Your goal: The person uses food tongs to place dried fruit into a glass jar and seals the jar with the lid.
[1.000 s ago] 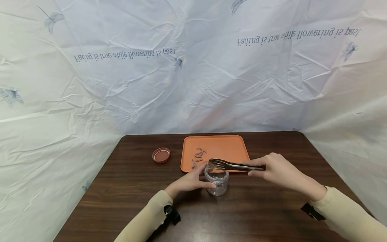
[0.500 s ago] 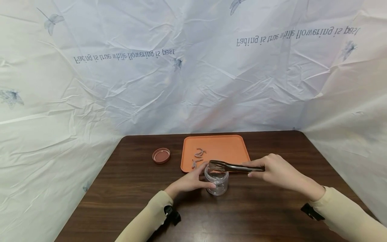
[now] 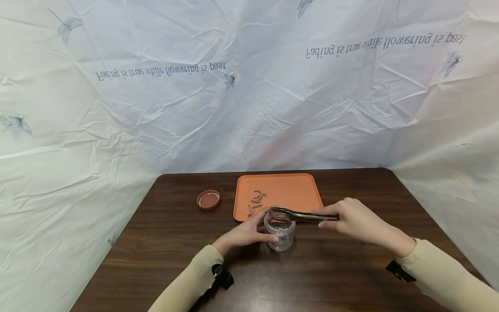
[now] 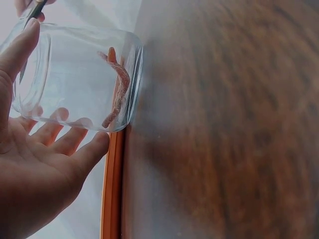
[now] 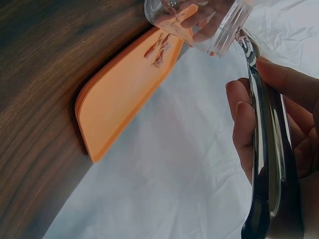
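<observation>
A clear, lidless jar (image 3: pixel 286 241) stands upright on the table, and my left hand (image 3: pixel 246 233) grips its side, thumb in front and fingers behind. Through its wall, the left wrist view shows thin, twisted brownish strips (image 4: pixel 121 92) at the bottom. My right hand (image 3: pixel 354 220) holds shiny metal tongs (image 3: pixel 309 216) by the handles, thumb on one side and fingers on the other. The tongs lie nearly level, with their fork-like head over the jar's mouth. In the right wrist view the tongs' head meets the rim, partly hidden behind it. No strip shows between its prongs.
An orange tray (image 3: pixel 290 190) lies behind the jar, with several similar strips (image 3: pixel 257 197) on its left part. Left of it a reddish-brown round lid (image 3: pixel 208 200) rests on the dark wooden table (image 3: pixel 175 242). A white printed cloth (image 3: pixel 265 108) hangs behind.
The right hand and tongs have shifted slightly left and down over the jar's mouth. The left hand and jar have stayed in place.
</observation>
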`<act>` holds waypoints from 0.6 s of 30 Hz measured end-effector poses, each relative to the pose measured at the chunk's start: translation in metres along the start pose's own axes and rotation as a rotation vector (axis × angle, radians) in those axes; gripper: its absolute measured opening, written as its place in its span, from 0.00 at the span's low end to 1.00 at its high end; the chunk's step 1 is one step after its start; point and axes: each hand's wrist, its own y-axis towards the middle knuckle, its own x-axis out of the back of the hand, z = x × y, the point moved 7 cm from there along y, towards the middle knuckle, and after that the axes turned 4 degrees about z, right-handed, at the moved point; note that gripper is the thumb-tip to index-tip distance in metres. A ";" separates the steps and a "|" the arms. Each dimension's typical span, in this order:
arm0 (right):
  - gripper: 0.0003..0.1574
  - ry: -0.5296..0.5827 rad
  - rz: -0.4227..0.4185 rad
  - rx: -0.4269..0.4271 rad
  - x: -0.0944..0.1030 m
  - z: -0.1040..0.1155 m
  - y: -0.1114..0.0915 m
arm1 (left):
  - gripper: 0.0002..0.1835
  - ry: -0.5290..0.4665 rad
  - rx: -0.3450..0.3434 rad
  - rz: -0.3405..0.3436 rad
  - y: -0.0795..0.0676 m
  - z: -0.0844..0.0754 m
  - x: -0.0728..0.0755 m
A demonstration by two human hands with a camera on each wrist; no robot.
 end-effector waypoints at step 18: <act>0.24 -0.009 0.002 0.008 -0.001 0.001 0.001 | 0.49 -0.021 -0.049 0.022 0.001 -0.002 -0.001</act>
